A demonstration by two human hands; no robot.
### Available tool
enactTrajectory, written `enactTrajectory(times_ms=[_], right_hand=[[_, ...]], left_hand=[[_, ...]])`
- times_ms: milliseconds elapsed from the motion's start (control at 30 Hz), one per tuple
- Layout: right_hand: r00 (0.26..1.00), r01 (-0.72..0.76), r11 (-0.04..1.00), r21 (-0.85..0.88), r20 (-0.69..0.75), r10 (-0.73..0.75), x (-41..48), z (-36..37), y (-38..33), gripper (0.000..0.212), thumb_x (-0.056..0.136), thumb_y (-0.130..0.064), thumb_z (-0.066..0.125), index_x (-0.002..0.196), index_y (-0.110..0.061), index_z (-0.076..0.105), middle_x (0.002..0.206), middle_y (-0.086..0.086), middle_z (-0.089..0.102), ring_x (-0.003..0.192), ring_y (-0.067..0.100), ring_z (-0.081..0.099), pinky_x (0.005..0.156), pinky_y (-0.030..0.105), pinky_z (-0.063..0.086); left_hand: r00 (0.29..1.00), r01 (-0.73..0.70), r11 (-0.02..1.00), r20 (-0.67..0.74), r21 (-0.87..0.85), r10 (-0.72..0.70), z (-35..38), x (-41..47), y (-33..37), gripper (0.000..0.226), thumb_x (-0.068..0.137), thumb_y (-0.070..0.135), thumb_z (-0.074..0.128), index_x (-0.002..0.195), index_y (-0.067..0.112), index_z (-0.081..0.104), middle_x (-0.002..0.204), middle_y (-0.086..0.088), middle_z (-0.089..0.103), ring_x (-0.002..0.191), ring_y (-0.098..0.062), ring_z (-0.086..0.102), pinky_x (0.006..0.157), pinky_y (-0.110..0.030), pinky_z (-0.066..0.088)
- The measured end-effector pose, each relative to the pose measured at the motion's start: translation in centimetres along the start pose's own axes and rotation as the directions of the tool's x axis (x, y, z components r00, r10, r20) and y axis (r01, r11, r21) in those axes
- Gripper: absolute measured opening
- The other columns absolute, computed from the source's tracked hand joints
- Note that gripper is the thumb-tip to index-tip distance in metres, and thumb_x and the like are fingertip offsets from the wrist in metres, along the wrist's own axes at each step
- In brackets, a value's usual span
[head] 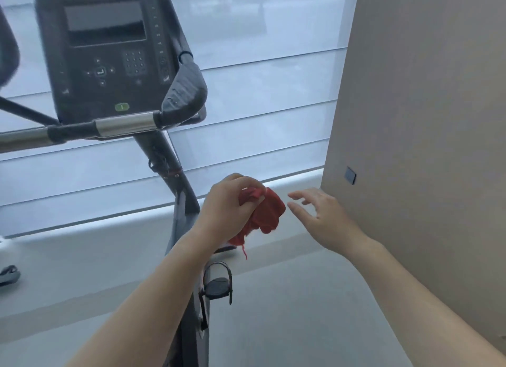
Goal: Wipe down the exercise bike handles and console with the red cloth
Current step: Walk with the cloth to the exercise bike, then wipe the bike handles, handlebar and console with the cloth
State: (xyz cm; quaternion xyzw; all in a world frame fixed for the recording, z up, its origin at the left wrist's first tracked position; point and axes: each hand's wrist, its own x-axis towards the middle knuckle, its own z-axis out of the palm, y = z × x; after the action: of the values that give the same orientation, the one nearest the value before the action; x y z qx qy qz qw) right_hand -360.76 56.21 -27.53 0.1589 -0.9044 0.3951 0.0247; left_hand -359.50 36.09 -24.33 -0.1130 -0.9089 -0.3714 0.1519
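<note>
left hand [227, 206] fingers curled round red cloth [269, 213], right hand [324, 216] beside it, fingers spread, seemingly apart

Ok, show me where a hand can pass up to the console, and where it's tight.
Open lane: before the pale window blind, between the black padded handle and the beige wall. Grey floor right of the black pedal is bare too. Tight: beside the dark bike post, where the left hand grips the red cloth.
</note>
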Motion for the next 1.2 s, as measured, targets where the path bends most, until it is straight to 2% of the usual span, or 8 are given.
enactTrajectory(times_ms=[100, 300, 467, 667, 833, 967, 1100, 1200], right_hand=[[0.998, 0.07, 0.996, 0.055, -0.005, -0.069, 3.4, -0.8, -0.7, 0.03, 0.092, -0.041, 0.048, 0.117, -0.027, 0.057, 0.114, -0.015, 0.054, 0.102, 0.003, 0.05, 0.075, 0.005, 0.032], [0.985, 0.17, 0.972, 0.161, -0.022, -0.169, 9.2, -1.7, -2.5, 0.029, 0.091, -0.041, 0.051, 0.116, -0.028, 0.058, 0.115, -0.015, 0.056, 0.103, 0.005, 0.053, 0.081, 0.018, 0.039], [0.97, 0.241, 0.957, 0.162, -0.058, -0.235, 14.2, -2.2, -3.8, 0.028, 0.091, -0.039, 0.052, 0.115, -0.028, 0.059, 0.116, -0.015, 0.058, 0.103, 0.004, 0.053, 0.079, 0.01, 0.036], [0.961, 0.271, 0.949, 0.16, -0.102, -0.257, 19.7, -1.7, -5.5, 0.029, 0.091, -0.039, 0.051, 0.116, -0.028, 0.059, 0.115, -0.016, 0.058, 0.103, 0.003, 0.053, 0.077, 0.009, 0.039], [0.946, 0.317, 0.937, 0.148, -0.119, -0.301, 24.2, -0.3, -8.6, 0.028, 0.091, -0.037, 0.053, 0.116, -0.028, 0.059, 0.115, -0.015, 0.059, 0.103, 0.003, 0.053, 0.082, 0.008, 0.036], [0.904, 0.413, 0.906, 0.093, -0.165, -0.395, 26.9, 2.2, -11.0, 0.033, 0.088, -0.043, 0.052, 0.114, -0.024, 0.06, 0.112, -0.01, 0.06, 0.104, 0.001, 0.051, 0.091, 0.01, 0.036], [0.893, 0.439, 0.896, 0.061, -0.14, -0.428, 27.7, 5.2, -11.2, 0.044, 0.084, -0.045, 0.048, 0.122, -0.025, 0.056, 0.12, -0.012, 0.052, 0.114, 0.008, 0.047, 0.1, 0.024, 0.038], [0.886, 0.443, 0.894, 0.068, -0.184, -0.425, 28.1, 5.9, -11.7, 0.045, 0.085, -0.04, 0.053, 0.128, -0.027, 0.051, 0.126, -0.013, 0.047, 0.119, 0.008, 0.044, 0.103, 0.025, 0.036]], left_hand=[[0.999, -0.022, 0.998, -0.032, 0.051, 0.023, -1.6, 2.6, 0.6, 0.015, 0.084, 0.013, 0.066, 0.09, 0.026, 0.07, 0.09, 0.011, 0.062, 0.088, -0.008, 0.06, 0.084, -0.03, 0.05], [0.983, -0.067, 0.983, -0.16, 0.173, 0.095, -5.5, 7.3, 0.7, 0.014, 0.083, 0.01, 0.067, 0.091, 0.021, 0.071, 0.09, 0.008, 0.062, 0.085, -0.008, 0.059, 0.081, -0.024, 0.047], [0.971, -0.075, 0.97, -0.204, 0.229, 0.123, -8.1, 11.1, -0.3, 0.014, 0.083, 0.013, 0.067, 0.091, 0.024, 0.072, 0.092, 0.01, 0.062, 0.086, -0.008, 0.059, 0.082, -0.025, 0.048], [0.934, -0.152, 0.958, -0.282, 0.242, 0.219, -10.8, 15.9, -2.9, 0.017, 0.082, 0.009, 0.065, 0.092, 0.02, 0.073, 0.094, 0.007, 0.064, 0.088, -0.011, 0.061, 0.083, -0.031, 0.05], [0.892, -0.137, 0.962, -0.392, 0.237, 0.223, -14.1, 20.0, -5.3, 0.014, 0.084, 0.009, 0.066, 0.092, 0.019, 0.073, 0.094, 0.006, 0.064, 0.087, -0.006, 0.06, 0.082, -0.016, 0.046], [0.94, -0.066, 0.948, -0.299, 0.312, 0.164, -14.6, 21.7, -9.5, 0.015, 0.085, 0.012, 0.064, 0.096, 0.019, 0.071, 0.098, 0.004, 0.062, 0.094, -0.013, 0.058, 0.088, -0.025, 0.046], [0.959, -0.084, 0.963, -0.242, 0.256, 0.148, -14.8, 21.0, -12.0, 0.019, 0.086, 0.016, 0.065, 0.104, 0.02, 0.069, 0.103, 0.006, 0.061, 0.095, -0.007, 0.058, 0.087, -0.005, 0.037], [0.963, -0.124, 0.96, -0.204, 0.253, 0.178, -15.7, 20.6, -12.9, 0.028, 0.085, 0.021, 0.066, 0.114, 0.022, 0.065, 0.109, 0.007, 0.059, 0.099, -0.005, 0.056, 0.092, -0.013, 0.039]])
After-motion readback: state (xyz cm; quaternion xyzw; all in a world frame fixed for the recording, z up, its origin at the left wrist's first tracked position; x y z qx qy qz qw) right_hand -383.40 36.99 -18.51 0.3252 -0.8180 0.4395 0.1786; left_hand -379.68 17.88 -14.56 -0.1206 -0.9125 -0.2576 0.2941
